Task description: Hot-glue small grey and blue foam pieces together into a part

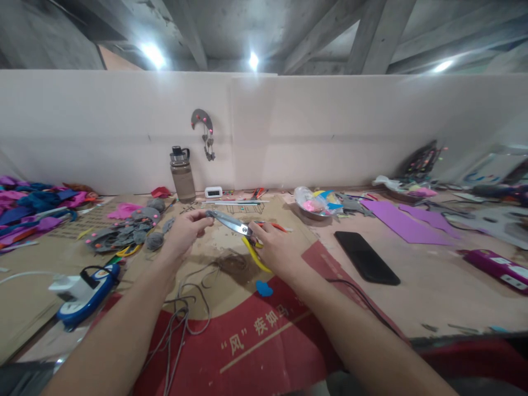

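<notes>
My right hand [277,246] is closed around the yellow handles of a pair of scissors [236,225], blades pointing left. My left hand [184,229] pinches something small at the blade tips, too small to make out. Both hands hover over a brown cardboard sheet [223,258] with a red printed area. A tangle of grey cord [193,297] lies below the hands, and a small blue heart-shaped felt piece [264,289] sits just under my right wrist.
A black phone [366,257] lies to the right, purple felt sheets [402,220] beyond it. Grey felt shapes with pink dots [124,231] and colourful felt [33,209] lie left. A water bottle [182,174], a bowl of scraps [315,206] and a blue-white power strip [84,291] stand around.
</notes>
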`<control>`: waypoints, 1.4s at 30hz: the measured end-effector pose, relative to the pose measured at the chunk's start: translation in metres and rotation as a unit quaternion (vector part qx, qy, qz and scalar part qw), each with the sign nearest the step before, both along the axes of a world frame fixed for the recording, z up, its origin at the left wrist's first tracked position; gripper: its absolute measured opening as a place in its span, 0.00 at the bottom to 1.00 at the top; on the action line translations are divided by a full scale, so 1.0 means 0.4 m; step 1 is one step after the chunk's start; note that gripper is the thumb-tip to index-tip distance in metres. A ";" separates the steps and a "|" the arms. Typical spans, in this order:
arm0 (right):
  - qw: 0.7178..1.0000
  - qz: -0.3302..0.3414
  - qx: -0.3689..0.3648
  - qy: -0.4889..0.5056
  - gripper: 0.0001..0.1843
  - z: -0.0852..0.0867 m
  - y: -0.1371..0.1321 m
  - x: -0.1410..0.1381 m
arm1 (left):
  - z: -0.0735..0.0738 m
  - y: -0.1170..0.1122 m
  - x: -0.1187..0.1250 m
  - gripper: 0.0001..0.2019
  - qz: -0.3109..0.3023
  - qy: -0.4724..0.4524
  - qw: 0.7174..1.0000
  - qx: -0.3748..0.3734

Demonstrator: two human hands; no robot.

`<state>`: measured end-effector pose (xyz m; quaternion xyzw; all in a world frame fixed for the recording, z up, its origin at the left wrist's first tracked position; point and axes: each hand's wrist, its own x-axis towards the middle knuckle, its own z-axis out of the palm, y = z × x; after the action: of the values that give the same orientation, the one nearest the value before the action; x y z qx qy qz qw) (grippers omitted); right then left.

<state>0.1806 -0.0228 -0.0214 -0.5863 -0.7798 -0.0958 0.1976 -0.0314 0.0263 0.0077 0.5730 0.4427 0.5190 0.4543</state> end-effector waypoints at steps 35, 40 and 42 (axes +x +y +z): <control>0.998 0.017 -0.003 0.058 0.18 0.001 -0.004 -0.009 | -0.002 0.003 -0.006 0.12 -0.045 -0.049 0.997 -0.031; 0.999 0.003 0.009 0.030 0.20 0.006 -0.007 -0.010 | -0.004 0.000 0.004 0.09 -0.056 -0.025 0.998 -0.017; 1.000 0.006 0.012 0.017 0.20 0.005 -0.005 -0.008 | -0.003 -0.003 0.008 0.07 -0.061 -0.013 0.998 -0.009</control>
<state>0.1774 -0.0249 -0.0195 -0.5810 -0.7783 -0.0945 0.2185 -0.0281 0.0252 0.0065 0.5874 0.4059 0.4939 0.4961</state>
